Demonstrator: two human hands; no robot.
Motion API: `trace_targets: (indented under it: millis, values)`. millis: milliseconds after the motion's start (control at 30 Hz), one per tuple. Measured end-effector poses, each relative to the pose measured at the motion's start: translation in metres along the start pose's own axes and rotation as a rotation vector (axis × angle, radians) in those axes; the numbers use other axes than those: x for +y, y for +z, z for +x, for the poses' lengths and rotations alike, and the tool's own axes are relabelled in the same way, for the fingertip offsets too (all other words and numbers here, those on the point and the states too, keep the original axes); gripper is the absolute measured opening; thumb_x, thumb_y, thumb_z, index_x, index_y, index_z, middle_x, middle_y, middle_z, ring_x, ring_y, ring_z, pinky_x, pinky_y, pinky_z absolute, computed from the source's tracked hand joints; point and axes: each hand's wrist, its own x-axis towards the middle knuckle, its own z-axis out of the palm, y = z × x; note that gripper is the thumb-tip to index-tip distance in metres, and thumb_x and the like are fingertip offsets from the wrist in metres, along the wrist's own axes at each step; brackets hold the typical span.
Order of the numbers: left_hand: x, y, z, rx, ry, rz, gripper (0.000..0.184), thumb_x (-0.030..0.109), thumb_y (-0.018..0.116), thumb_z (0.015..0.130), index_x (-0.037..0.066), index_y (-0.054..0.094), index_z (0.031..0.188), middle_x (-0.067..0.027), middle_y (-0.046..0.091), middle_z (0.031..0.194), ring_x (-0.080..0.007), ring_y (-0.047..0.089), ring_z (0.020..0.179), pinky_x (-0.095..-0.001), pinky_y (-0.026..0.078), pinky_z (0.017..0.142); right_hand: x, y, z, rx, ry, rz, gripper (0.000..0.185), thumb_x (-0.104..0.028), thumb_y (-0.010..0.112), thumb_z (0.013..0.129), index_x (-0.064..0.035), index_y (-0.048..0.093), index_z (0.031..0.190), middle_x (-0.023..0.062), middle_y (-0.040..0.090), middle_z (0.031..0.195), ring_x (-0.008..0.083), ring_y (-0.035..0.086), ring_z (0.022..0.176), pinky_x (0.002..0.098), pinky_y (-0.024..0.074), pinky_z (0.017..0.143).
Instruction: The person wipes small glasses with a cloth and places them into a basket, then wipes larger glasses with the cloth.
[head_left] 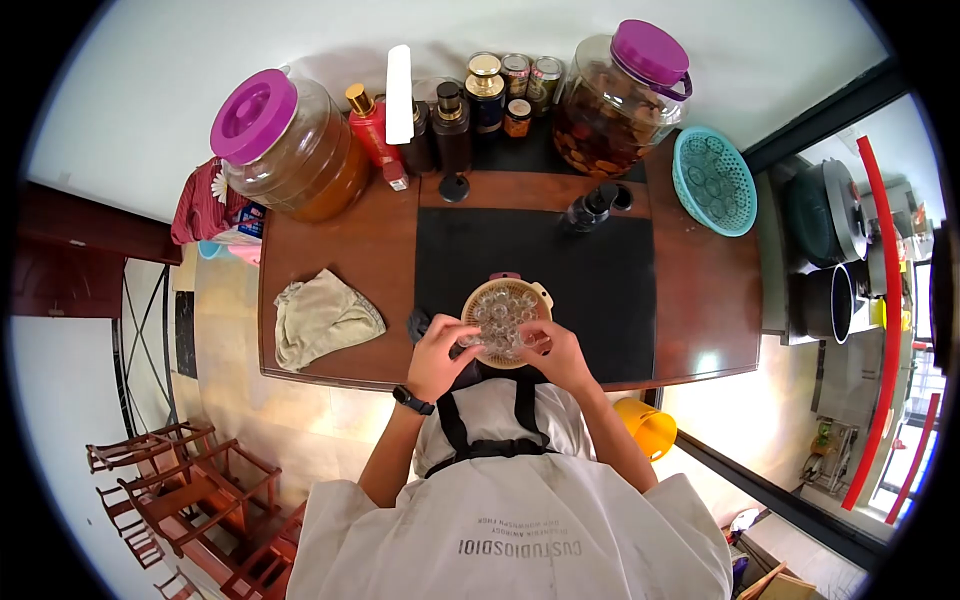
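A round beige basket (548, 297) filled with several small clear glasses (500, 308) stands at the near edge of the black mat (600, 280). At the basket's left side is my left hand (440, 355), its thumb and fingers curved round a clear glass. My right hand (555, 355) is at the basket's right side, fingers curled about another clear glass near the rim. Both glasses are transparent and their outlines are hard to make out. A watch sits on my left wrist.
A crumpled cloth (325, 322) lies on the left of the table. Large purple-lidded jars (310, 150), bottles (453, 130) and cans stand along the back. A black bottle (590, 208) is behind the mat, a turquoise basket (745, 190) at back right. A yellow bucket (648, 428) stands below.
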Motion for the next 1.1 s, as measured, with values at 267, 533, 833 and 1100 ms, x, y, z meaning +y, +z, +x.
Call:
trace_targets:
  millis: [267,533,833,1100]
  values:
    - [-0.003,-0.008,0.000,0.074,-0.039,0.030,0.025,0.007,0.077,0.076,0.008,0.067,0.099,-0.0039,0.055,0.100,-0.0153,0.058,0.072,-0.0276,0.050,0.064,0.003,0.013,-0.004,-0.101,0.106,-0.189,0.034,-0.006,0.071,0.073,-0.0046,0.064,0.107,0.0121,0.067,0.094,0.0266,0.067,0.085,0.0337,0.0539,0.078]
    - [-0.004,-0.008,-0.003,0.085,0.005,0.035,0.026,0.006,0.077,0.076,0.008,0.065,0.099,-0.0039,0.055,0.100,-0.0150,0.057,0.071,-0.0281,0.049,0.065,0.007,0.023,-0.010,-0.201,-0.204,-0.642,0.034,-0.012,0.071,0.072,-0.0118,0.064,0.106,0.0091,0.054,0.108,0.0295,0.058,0.105,0.0406,0.0514,0.087]
    - [-0.009,-0.006,-0.003,0.094,0.015,0.074,0.024,0.007,0.076,0.077,0.008,0.065,0.097,-0.0046,0.055,0.100,-0.0166,0.059,0.072,-0.0285,0.050,0.065,-0.001,0.019,-0.010,-0.122,-0.157,-0.613,0.031,-0.017,0.072,0.075,-0.0107,0.065,0.105,0.0086,0.059,0.098,0.0284,0.061,0.093,0.0399,0.0518,0.082]
    - [0.007,0.019,0.003,-0.175,0.207,0.116,0.042,0.003,0.074,0.067,0.008,0.060,0.106,-0.0086,0.055,0.103,-0.0286,0.058,0.096,-0.0364,0.051,0.081,-0.017,0.026,0.002,-0.129,-0.079,-0.110,0.032,-0.020,0.070,0.083,-0.0016,0.064,0.108,0.0121,0.064,0.091,0.0224,0.064,0.079,0.0332,0.0522,0.072]
